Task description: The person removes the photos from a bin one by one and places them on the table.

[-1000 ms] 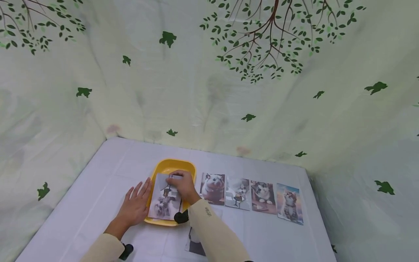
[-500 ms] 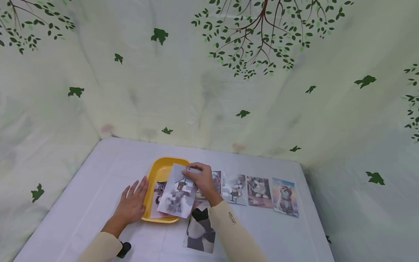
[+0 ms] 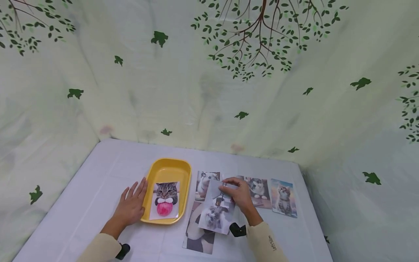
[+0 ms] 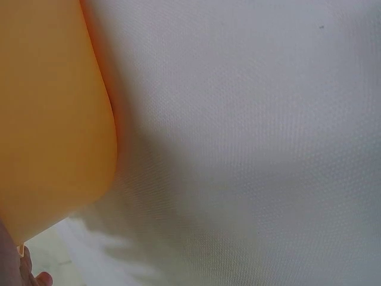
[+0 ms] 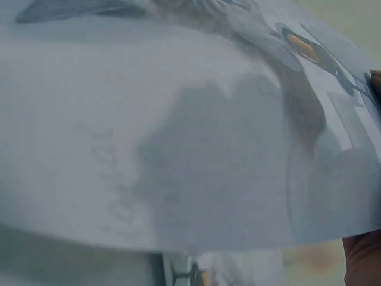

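My right hand [image 3: 241, 195] pinches the upper end of a picture card [image 3: 214, 214], which shows a grey-and-white kitten and a drink glass, upside down from here. That card hangs over another card [image 3: 198, 242] with a black-and-white print and hides part of it. In the right wrist view the held card [image 5: 208, 173] bows slightly and fills most of the frame. My left hand [image 3: 128, 208], fingers straight and spread, rests against the left rim of a yellow tray [image 3: 168, 163]. Inside the tray lies a tabby cat card [image 3: 165, 200] with a pink ball.
Right of the tray runs a row of cards: a hamster card [image 3: 203, 183], one mostly behind my right hand, a grey kitten card [image 3: 260, 191] and a sky-background kitten card [image 3: 284, 199]. A white cloth covers the table [image 3: 127, 156]; leaf-printed curtains [image 3: 203, 102] surround it.
My right hand has lifted the glass-and-kitten card out of the tray and carried it right, over the cards on the table. This uncovered the tabby card. My left hand has stayed at the tray.
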Tool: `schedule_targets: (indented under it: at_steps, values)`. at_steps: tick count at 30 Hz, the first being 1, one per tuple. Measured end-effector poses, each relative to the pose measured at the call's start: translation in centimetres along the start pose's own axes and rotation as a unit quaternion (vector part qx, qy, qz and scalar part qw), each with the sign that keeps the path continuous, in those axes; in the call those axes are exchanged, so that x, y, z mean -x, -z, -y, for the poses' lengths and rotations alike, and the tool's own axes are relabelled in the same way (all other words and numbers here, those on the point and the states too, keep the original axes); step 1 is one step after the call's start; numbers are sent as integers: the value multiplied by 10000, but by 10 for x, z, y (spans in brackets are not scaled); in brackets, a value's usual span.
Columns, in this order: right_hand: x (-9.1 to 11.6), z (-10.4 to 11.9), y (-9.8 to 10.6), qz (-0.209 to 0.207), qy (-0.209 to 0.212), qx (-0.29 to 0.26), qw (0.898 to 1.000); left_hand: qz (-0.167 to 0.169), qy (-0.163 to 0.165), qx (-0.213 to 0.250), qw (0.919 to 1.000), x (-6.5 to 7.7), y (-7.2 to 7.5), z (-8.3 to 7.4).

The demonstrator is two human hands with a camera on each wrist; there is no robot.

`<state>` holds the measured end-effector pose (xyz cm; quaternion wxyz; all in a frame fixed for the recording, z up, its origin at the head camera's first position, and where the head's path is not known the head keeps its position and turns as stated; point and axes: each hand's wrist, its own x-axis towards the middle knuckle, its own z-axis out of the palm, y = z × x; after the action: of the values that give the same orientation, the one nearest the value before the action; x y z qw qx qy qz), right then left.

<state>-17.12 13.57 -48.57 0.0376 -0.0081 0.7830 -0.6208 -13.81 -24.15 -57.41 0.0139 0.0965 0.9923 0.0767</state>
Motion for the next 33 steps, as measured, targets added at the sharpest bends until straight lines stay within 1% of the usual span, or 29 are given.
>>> schedule_targets:
  at_steps: [2, 5, 7, 8, 12, 14, 21, 23, 27, 30, 33]
  values:
    - [1, -20, 12, -153, -107, 107, 9998, 3, -6, -31, 10000, 0, -1, 0]
    - [1, -54, 27, -313, -378, 227, 9985, -4, -15, -86, 10000, 0, -2, 1]
    - [0, -76, 35, -378, -517, 384, 9972, -6, -15, -86, 10000, 0, -1, 0]
    - [2, -82, 39, -374, -566, 463, 9966, 1, -17, -84, 10000, 0, -1, 0]
    - [8, -104, 46, -328, -703, 719, 9944, 24, -20, -53, 10000, 0, 0, -1]
    - [9, -112, 47, -304, -704, 736, 9943, 26, -17, -55, 10000, 1, 0, -1]
    - [13, -130, 39, -162, -839, 750, 9935, -8, -30, -4, 10000, 1, 1, -2]
    - [15, -133, 36, -98, -756, 790, 9940, -6, -24, 1, 10000, 1, 0, -2]
    - [16, -140, 31, -38, -330, 1093, 9935, -11, -14, -15, 10000, 1, -1, -1]
    - [16, -144, 28, -62, -18, 1475, 9890, -29, -21, -6, 10000, 1, -1, -1]
    - [18, -144, 27, -75, 260, 1869, 9820, -31, -19, 2, 10000, 0, -1, -1]
